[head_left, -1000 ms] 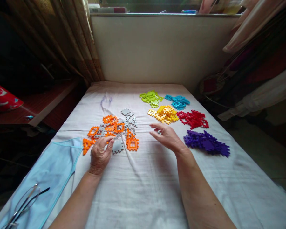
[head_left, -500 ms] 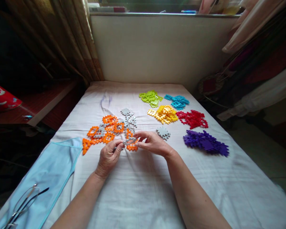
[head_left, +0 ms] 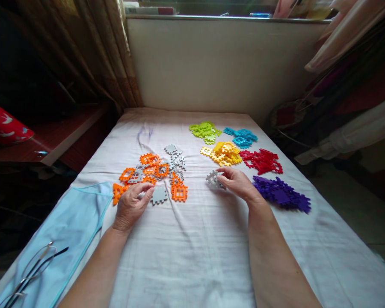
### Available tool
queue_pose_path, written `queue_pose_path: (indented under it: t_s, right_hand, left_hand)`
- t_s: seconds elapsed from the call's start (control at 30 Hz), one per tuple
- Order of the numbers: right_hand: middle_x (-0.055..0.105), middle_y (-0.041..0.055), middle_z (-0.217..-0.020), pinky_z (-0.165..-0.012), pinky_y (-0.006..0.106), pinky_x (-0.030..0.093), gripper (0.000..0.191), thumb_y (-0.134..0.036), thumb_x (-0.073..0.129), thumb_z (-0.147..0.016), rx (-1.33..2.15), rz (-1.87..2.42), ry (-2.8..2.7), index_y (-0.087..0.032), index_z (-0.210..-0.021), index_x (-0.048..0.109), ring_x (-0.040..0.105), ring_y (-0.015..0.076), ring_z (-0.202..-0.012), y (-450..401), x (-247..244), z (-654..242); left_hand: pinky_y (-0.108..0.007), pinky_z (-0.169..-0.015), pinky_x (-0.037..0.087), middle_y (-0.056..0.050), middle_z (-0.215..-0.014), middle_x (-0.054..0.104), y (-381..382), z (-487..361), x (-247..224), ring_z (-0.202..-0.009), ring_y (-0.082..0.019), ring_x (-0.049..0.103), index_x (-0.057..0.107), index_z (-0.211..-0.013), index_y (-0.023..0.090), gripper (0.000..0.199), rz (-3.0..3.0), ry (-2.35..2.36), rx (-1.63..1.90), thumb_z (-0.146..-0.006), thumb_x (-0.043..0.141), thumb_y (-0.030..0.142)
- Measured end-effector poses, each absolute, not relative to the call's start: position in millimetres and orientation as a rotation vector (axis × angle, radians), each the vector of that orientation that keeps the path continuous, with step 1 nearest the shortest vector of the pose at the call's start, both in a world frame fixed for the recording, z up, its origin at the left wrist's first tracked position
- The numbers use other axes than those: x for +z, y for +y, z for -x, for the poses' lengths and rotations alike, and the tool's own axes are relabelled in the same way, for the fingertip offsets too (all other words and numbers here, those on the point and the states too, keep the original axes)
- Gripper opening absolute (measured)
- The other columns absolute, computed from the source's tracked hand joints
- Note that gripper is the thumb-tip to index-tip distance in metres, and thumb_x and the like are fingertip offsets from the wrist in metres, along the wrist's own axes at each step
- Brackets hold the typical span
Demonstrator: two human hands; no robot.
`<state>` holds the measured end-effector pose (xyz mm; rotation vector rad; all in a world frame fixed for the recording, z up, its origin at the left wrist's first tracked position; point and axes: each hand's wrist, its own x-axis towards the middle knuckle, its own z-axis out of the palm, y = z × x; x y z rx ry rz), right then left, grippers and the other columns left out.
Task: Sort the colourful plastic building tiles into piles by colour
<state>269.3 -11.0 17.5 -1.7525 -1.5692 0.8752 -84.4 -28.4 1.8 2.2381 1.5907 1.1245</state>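
My left hand (head_left: 133, 204) is closed, thumb and fingers pinching the left edge of a flat grey building tile (head_left: 159, 195) with notched sides. Orange building tiles (head_left: 162, 170) lie mixed with other grey tiles (head_left: 179, 161) just beyond it; an orange window-shaped tile (head_left: 179, 193) is to the right of the pinched one. Farther right, my right hand (head_left: 237, 183) is closed on a grey openwork tile (head_left: 214, 178), low over the bed sheet. The fingers partly cover that piece, and whether the loose grey tile lies beneath it I cannot tell.
Sorted piles lie at the right: green (head_left: 205, 131), blue (head_left: 242, 137), yellow (head_left: 223, 154), red (head_left: 262, 161) and purple tiles (head_left: 280, 193). A light blue cloth (head_left: 80, 222) with eyeglasses (head_left: 35, 273) on it is at the left edge of the white sheet (head_left: 179, 256).
My hands have moved apart. The right hand has carried a grey tile rightward to where a lone grey tile lay; the left has moved left and now holds a solid grey tile.
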Motion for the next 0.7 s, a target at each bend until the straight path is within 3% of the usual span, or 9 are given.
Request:
queue_pose_path:
  t_s: [0.1,0.27,0.47,0.7]
  right_hand:
    - [0.066,-0.0009,-0.067,-0.053,0.021,0.043,0.029,-0.033,0.062,-0.076,0.859,1.813,-1.574,-0.018,-0.099,0.071,0.056,0.0107,-0.055,-12,15,-275]
    - [0.067,-0.0006,-0.066,-0.050,0.021,0.043,0.028,-0.034,0.063,-0.078,0.846,1.867,-1.548,-0.018,-0.100,0.071,0.058,0.0109,-0.052,-13,14,-279]
    - [0.070,0.0021,-0.073,-0.053,0.023,0.044,0.032,-0.036,0.061,-0.080,0.799,2.000,-1.519,-0.018,-0.105,0.071,0.060,0.0126,-0.054,-14,17,-285]
    - [0.074,0.0039,-0.082,-0.066,0.028,0.047,0.026,-0.035,0.059,-0.079,0.535,2.076,-1.562,-0.021,-0.095,0.075,0.065,0.0177,-0.071,-13,23,-288]
  left_hand:
    - [-0.031,-0.071,0.052,-0.003,-0.083,0.072,-28,88,2,-0.074,-0.018,0.066,0.068,-0.090,0.022,0.030,-2.383,1.550,0.993,-0.089,0.055,0.049]
    - [-0.040,-0.089,0.049,-0.007,-0.103,0.071,-32,83,3,-0.097,-0.025,0.063,0.066,-0.110,0.024,0.039,-2.567,1.526,0.802,-0.082,0.064,0.051]
    - [-0.052,-0.106,0.037,-0.009,-0.120,0.068,-33,83,-1,-0.118,-0.031,0.056,0.065,-0.117,0.025,0.046,-2.642,1.542,0.699,-0.079,0.067,0.052]
    - [-0.054,-0.110,0.033,-0.008,-0.120,0.069,-34,81,-5,-0.118,-0.030,0.056,0.063,-0.118,0.024,0.045,-2.658,1.529,0.730,-0.080,0.068,0.047]
